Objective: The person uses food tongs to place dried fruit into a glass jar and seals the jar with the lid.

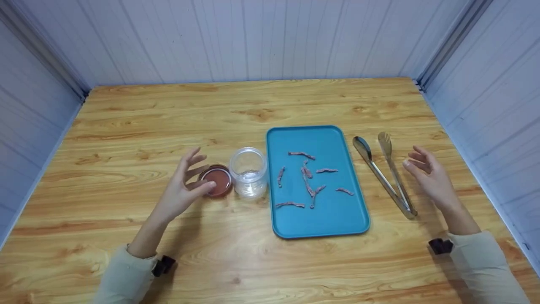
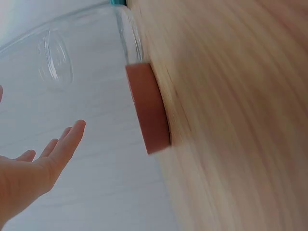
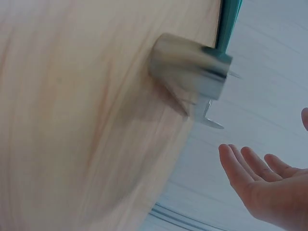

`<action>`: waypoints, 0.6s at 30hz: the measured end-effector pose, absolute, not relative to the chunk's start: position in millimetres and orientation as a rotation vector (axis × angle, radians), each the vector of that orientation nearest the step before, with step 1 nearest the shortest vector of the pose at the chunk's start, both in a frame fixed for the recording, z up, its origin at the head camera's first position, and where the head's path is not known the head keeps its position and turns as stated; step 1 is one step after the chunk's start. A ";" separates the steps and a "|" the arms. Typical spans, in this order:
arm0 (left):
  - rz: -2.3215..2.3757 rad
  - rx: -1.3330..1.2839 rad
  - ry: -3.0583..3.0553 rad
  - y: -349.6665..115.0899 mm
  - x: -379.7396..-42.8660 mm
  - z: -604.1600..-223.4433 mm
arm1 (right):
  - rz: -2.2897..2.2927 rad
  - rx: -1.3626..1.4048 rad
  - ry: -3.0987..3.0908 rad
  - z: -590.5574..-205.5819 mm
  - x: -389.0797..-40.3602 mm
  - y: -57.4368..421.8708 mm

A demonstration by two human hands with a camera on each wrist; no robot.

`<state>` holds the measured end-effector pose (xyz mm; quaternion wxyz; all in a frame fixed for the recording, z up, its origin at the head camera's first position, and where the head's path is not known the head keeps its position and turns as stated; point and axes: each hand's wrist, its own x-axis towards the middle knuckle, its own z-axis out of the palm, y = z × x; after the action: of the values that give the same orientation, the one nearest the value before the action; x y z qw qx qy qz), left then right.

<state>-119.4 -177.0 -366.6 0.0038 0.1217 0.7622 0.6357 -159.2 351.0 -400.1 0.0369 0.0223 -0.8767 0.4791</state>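
My left hand (image 1: 179, 192) hovers over the table with fingers spread, holding nothing. Its thumb overlaps the reddish-brown round lid (image 1: 219, 185) in the head view, but the left wrist view shows the hand apart from the lid (image 2: 148, 108). Right beside the lid stands a clear open jar (image 1: 249, 185). On the right, my right hand (image 1: 432, 181) hangs in the air, fingers loosely bent and nothing in them. Metal tongs (image 1: 386, 187) lie spread on the table just left of it; their hinge end (image 3: 190, 65) is near in the right wrist view.
A blue rectangular tray (image 1: 314, 223) lies between the jar and the tongs. Several thin brownish, shrivelled strips (image 1: 301, 155) are scattered on it; their kind is unclear. White panel walls (image 1: 261, 42) border the wooden table (image 1: 236, 253) at the back and sides.
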 end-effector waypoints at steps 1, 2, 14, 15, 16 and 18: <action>2.008 0.389 2.366 -175.2 -121.3 -369.8 | 1.483 0.072 -2.695 -400.1 -159.0 350.2; 2.018 0.396 2.351 -173.7 -123.4 -373.3 | 1.495 0.073 -2.698 -400.3 -158.8 349.6; 2.027 0.483 2.328 -155.0 -140.8 -393.9 | 1.439 0.082 -2.741 -407.7 -158.3 347.9; 2.022 0.486 2.331 -153.5 -141.8 -393.9 | 1.430 0.085 -2.750 -408.1 -158.3 347.9; 2.012 0.487 2.342 -151.9 -142.5 -393.7 | 1.421 0.087 -2.761 -408.4 -158.2 347.9; 1.992 0.488 2.361 -149.1 -143.6 -392.4 | 1.408 0.083 -2.776 -409.1 -158.1 347.6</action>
<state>-143.6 -149.1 -392.4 0.0073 0.1561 0.7549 0.6370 -158.1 347.6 -409.1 0.0138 0.0266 -0.8915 0.4520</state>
